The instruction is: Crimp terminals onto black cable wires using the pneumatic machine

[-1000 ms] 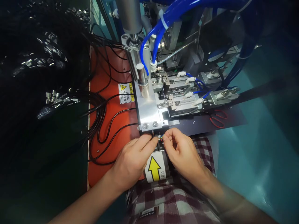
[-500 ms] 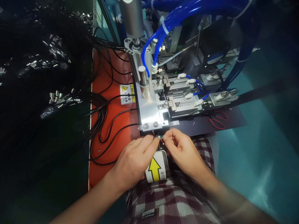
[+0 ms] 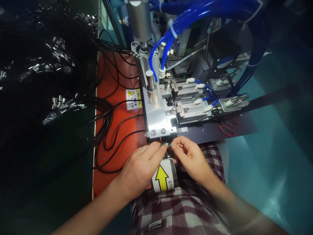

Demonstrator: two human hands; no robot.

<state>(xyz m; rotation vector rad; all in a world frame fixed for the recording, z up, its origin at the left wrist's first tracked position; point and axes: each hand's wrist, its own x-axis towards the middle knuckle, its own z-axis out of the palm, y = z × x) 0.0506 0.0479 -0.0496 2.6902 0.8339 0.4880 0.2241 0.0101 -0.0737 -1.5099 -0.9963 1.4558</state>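
Note:
At the front end of a machine's metal plate (image 3: 156, 122), my two hands meet around a tiny connector end with thin coloured wires (image 3: 167, 145). My left hand (image 3: 143, 166) is closed, with thumb and forefinger at the left side of this small piece; what lies under its fingers is hidden. My right hand (image 3: 189, 156) pinches the thin wires, blue, green and red among them, from the right. Just below the fingertips is a white label with a yellow arrow (image 3: 162, 178).
Black cables (image 3: 110, 130) cross the orange table (image 3: 105, 182) at left, beside a dark bundle with shiny metal ends (image 3: 58, 101). Cylinders with blue air hoses (image 3: 195, 14) stand ahead. Red-handled scissors (image 3: 228, 126) lie at right. A warning sticker (image 3: 134, 99) is on the table.
My right fingertips have shifted slightly, and the coloured wires lie a little differently between the hands. My left hand stays almost in place.

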